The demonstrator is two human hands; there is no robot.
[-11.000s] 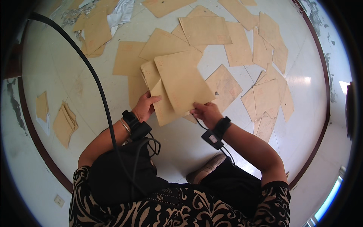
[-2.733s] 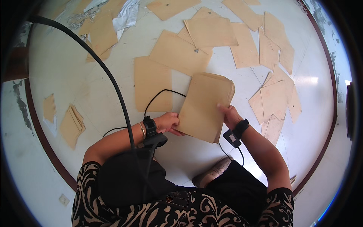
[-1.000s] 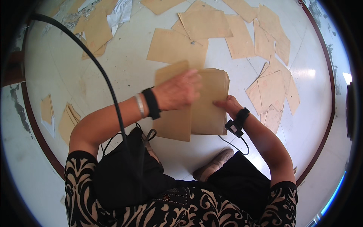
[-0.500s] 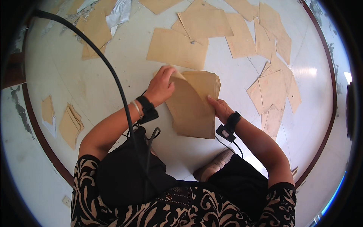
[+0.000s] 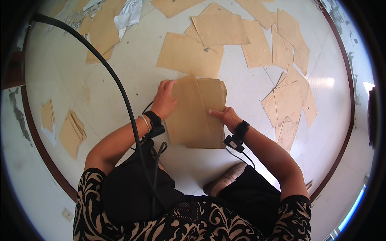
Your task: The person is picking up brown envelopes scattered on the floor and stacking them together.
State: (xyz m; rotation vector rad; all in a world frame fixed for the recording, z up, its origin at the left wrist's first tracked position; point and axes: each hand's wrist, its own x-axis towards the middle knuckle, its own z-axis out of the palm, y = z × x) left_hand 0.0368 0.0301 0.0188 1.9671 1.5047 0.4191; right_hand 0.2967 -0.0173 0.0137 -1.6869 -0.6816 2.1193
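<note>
A stack of brown kraft-paper envelopes (image 5: 214, 93) is held in front of me, above the floor. One envelope (image 5: 185, 111) lies over it, slid to the left and slightly tilted, so its left part reaches past the stack. My left hand (image 5: 164, 99) is closed on that envelope's upper left edge; its fingertips are partly hidden. Gripping the stack by its right edge, my right hand (image 5: 227, 118) has its thumb on top and its fingers out of sight underneath.
Loose brown envelopes lie spread on the pale floor: a large one (image 5: 189, 54) just ahead, overlapping ones (image 5: 288, 100) at the right, a small bundle (image 5: 72, 134) at the left. White crumpled sheeting (image 5: 128, 15) lies at the far left. A black cable (image 5: 116, 78) crosses the view.
The top envelope, curled and blurred before, now lies flatter and farther left over the stack. Both hands have shifted slightly left, and the right thumb reaches farther over the stack.
</note>
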